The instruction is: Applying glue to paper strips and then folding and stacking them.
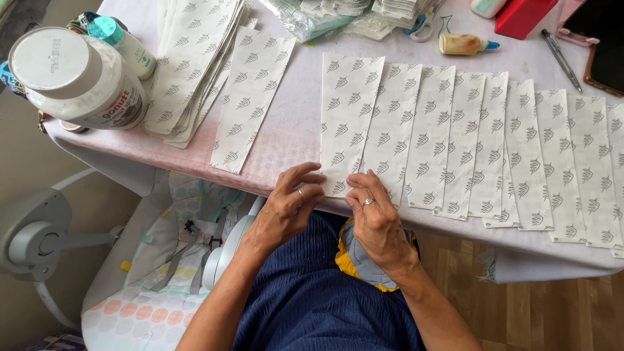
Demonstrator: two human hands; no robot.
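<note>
Both my hands meet at the near edge of the table (286, 130), on the bottom end of the leftmost white patterned paper strip (348, 110) in a row. My left hand (286, 208) pinches the strip's lower left corner with fingertips. My right hand (374, 218) presses its fingertips on the lower edge just to the right. Each hand wears a ring. The row of overlapping strips (494, 149) runs from this one to the right edge of the table.
A stack of the same strips (195, 65) lies at the upper left, beside a large white-lidded jar (78, 78) and a small teal-capped bottle (127, 45). Scissors (426, 23), a glue bottle (465, 44), a red box (523, 16), a pen (562, 58) and plastic bags (312, 16) lie along the far side.
</note>
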